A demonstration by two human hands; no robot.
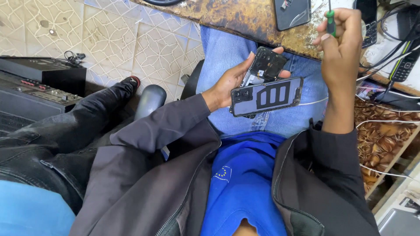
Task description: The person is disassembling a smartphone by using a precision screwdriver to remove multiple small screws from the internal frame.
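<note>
I see the opened smartphone held over my lap, above the blue jeans, its dark inner side with boards and parts facing up. Just below it, and overlapping its lower end, lies the detached back cover, dark grey with a camera cutout at its left end and pale rectangular strips on its inner face. My left hand clasps both pieces together, thumb on the near edge of the cover, fingers curled round the far side of the phone body.

My right hand is raised to the right of the phone, well apart from it, closed round a thin screwdriver with a green grip, its shaft pointing up.

Beyond the hands runs the worn, stained edge of a workbench, with a dark phone-like device lying on it. Further right sit a keypad phone and loose white cables. To my left, another person's leg in black trousers stretches over the patterned floor tiles, near a black audio unit.
</note>
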